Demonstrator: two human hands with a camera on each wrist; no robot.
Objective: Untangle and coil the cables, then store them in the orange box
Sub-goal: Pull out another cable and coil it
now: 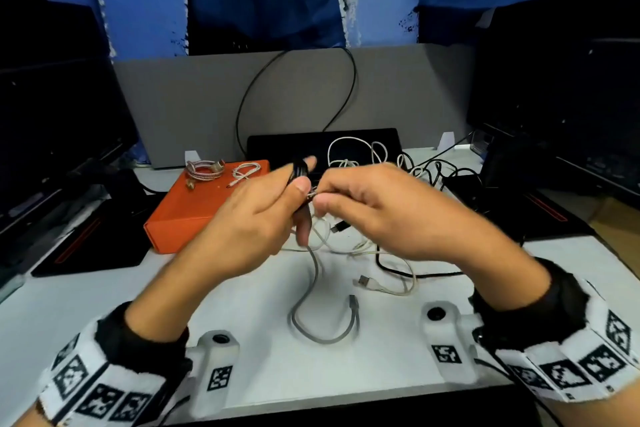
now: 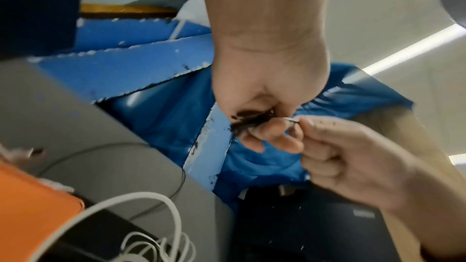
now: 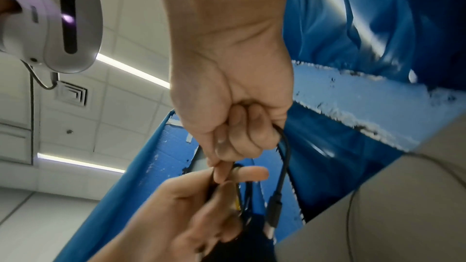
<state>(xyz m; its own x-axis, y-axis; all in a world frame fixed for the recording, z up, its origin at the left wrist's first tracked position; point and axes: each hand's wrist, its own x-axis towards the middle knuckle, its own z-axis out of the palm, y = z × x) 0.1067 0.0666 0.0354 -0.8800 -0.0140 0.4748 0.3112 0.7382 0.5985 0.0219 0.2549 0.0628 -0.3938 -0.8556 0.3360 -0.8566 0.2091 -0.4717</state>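
Fingers (image 1: 300,184) of the left hand (image 1: 256,218) are curled round a black cable bundle (image 1: 300,168) — thumb pressed on its near face, index tip extended past its far edge. Bundle's long axis runs roughly upright in the head view, leaning away from the person; it is raised above the counter (image 1: 104,295). Left wrist view confirms the grasp: black strands (image 2: 252,119) are clamped between thumb and curled fingers.

Right hand (image 1: 391,211) is clenched, thumb and forefinger pinching a thin tie or strand (image 2: 292,120) at the bundle's near side; the two hands touch at that point. Right wrist view shows a black lead (image 3: 283,158) leaving the clenched fist and hanging down, ending in a plug (image 3: 273,208) that points downward.

Left of the hands, the orange box (image 1: 194,211) sits closed on the counter, two coiled braided cables (image 1: 207,170) lying on its lid. Below the hands, a grey cable (image 1: 318,315) lies in a loose U, its connector end pointing away from the person. Right of it, a white cable (image 1: 388,288) with a USB plug and a black cable (image 1: 415,274) lie crossed. Behind the hands — a tangle of white and black cables (image 1: 374,156) resting on and beside a black pad (image 1: 287,146).
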